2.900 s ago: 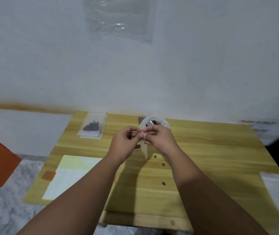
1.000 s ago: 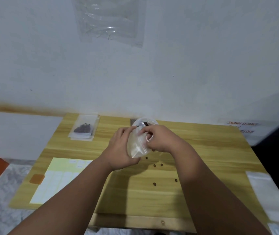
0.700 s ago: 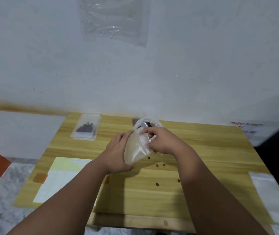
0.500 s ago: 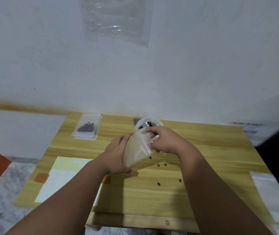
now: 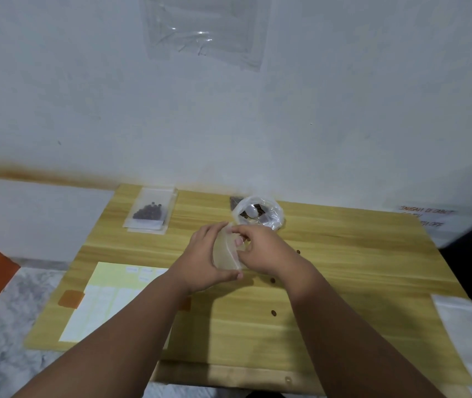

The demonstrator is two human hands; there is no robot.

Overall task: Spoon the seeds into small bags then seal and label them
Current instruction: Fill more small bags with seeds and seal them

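Both hands held a small empty bag [image 5: 224,254] just above the bench [image 5: 343,268], directly in front of the seed bowl [image 5: 257,215]; the left hand [image 5: 204,258] cupped the bag from the left side and below, its grip closed around the body; the right hand [image 5: 257,251] pinched the bag's upper edge, fingertips [image 5: 239,241] at the mouth, apparently working it open. The bag's long axis ran roughly upright, tilted, with the mouth pointing up and back toward the bowl; the spoon [image 5: 252,212] lay inside the bowl, just behind the right hand, so that hand seemed the nearer one to take it. A filled bag [image 5: 150,212] lay well left of the bowl; label sheets [image 5: 108,297] lay left of the hands; loose seeds [image 5: 272,312] were scattered on the bench, nearer the person than the bowl.
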